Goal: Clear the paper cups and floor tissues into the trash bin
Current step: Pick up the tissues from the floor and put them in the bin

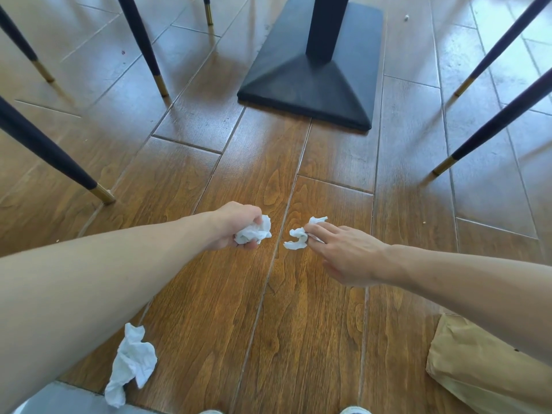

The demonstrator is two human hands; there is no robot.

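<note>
Head cam: my left hand (236, 225) is gripping a crumpled tissue (254, 231), right hand (346, 255) is pinching another tissue (297, 237); a third tissue (131, 363) is lying at 7 o'clock on the wood floor (298, 324).

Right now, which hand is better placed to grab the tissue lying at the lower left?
Probably the left hand: the loose tissue lies just beside the left forearm. The right hand would have to cross over. Both hands already hold tissue.

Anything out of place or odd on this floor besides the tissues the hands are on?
Yes. A crumpled white tissue lies loose near the left forearm, a flattened brown paper bag lies under the right arm, and a small white scrap sits beyond the table base. No spill or damage shows.
</note>
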